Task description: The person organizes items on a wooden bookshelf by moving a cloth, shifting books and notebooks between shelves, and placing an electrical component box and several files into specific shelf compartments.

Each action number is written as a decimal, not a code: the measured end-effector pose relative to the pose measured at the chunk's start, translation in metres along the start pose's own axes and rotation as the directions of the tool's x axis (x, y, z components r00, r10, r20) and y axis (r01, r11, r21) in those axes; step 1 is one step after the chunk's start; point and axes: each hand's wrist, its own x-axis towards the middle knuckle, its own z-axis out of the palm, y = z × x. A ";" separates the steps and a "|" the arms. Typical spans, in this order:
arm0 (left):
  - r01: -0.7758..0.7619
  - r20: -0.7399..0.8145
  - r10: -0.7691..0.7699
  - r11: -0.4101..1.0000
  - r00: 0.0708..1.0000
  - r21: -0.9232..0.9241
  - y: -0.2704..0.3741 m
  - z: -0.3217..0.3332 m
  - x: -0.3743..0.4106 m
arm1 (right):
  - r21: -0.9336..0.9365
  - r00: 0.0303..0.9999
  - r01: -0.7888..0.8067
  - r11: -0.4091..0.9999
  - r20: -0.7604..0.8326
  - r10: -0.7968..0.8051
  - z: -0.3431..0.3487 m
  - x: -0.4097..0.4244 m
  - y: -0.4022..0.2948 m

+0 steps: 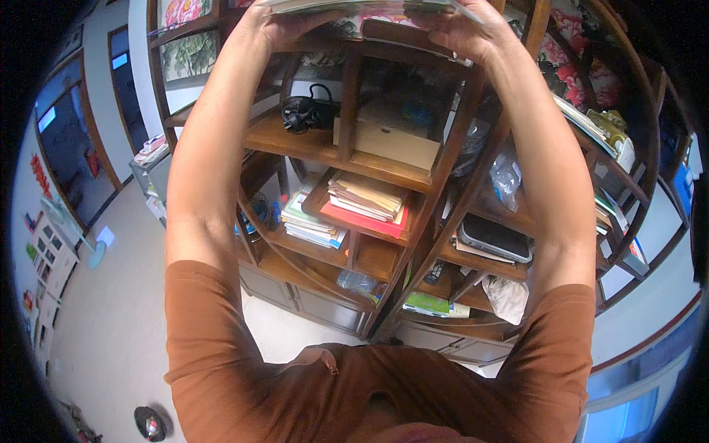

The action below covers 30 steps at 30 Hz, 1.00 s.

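Note:
Both my arms reach up to the top edge of the view. My left hand point(277, 29) grips the left end of a flat stack of papers or thin books point(360, 8). At the other end, my right hand point(468, 34) holds the same stack, thumb and fingers partly hidden. The upper part of the stack is cut off by the frame. Below and behind it stands a dark wooden display shelf point(388, 177). One compartment under my hands contains a cardboard box point(393, 141); a black coiled cable with a plug point(302, 116) lies in the compartment to its left.
Lower shelves carry stacked envelopes and a red folder point(365, 202), books point(310, 219), and a black-and-grey device point(493, 238). A cloth point(505, 296) hangs at the lower right. A fan point(95, 255) stands on the floor at left, and a round dark object point(149, 423) lies nearer.

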 end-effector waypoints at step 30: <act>-0.268 -0.083 0.373 0.787 0.924 0.556 -0.002 -0.081 -0.006 | -0.886 0.749 0.187 -0.424 0.408 -0.522 0.000 -0.003 0.057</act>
